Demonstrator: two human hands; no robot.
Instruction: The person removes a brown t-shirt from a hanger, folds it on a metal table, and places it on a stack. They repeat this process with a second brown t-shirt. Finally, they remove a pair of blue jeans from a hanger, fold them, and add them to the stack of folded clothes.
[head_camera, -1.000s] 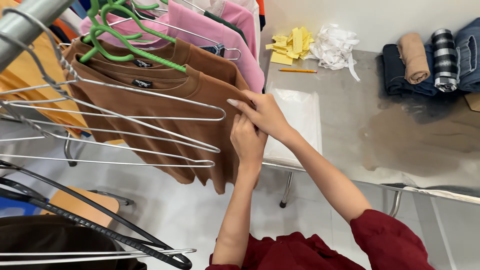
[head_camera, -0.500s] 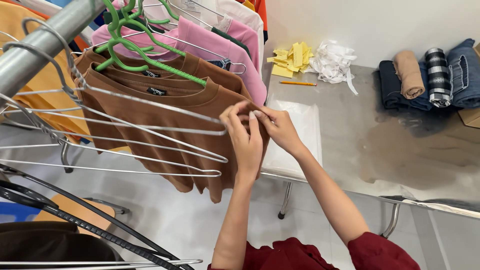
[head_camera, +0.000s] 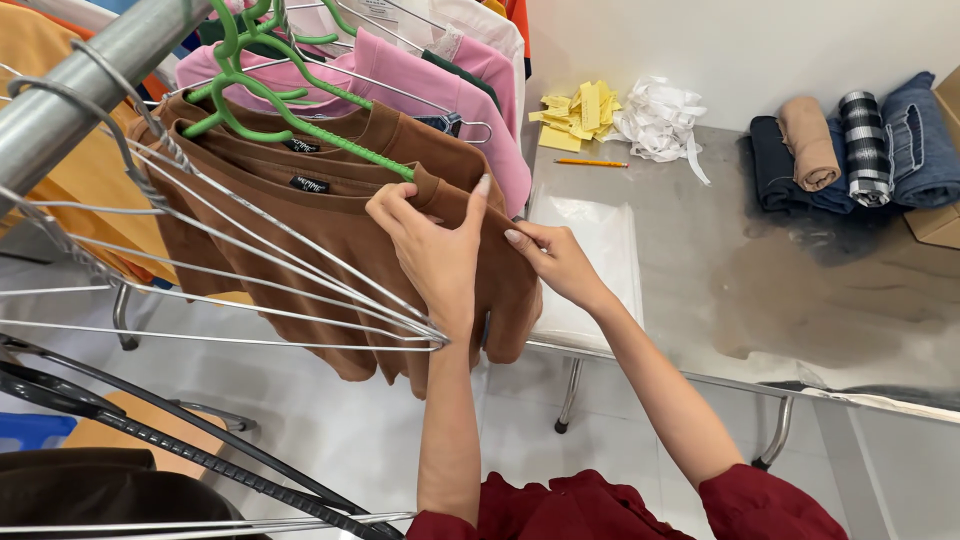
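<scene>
Since the earlier frame, both hands have slid along the brown shirt (head_camera: 340, 230) to its sleeve end. Left hand (head_camera: 432, 250) closed over the shoulder seam, fingers wrapped on the cloth; right hand (head_camera: 553, 262) pinching the sleeve edge just beside it. Shirt hangs on a green hanger (head_camera: 290, 110) from the grey rail (head_camera: 90, 75), in front of a pink shirt (head_camera: 420, 85). Judged good practice: support the seam while drawing the sleeve flat. Beyond the shirt, the steel tabletop (head_camera: 760, 300) carries a clear bag (head_camera: 600, 260), yellow tags (head_camera: 580, 110) and rolled garments (head_camera: 850, 140).
</scene>
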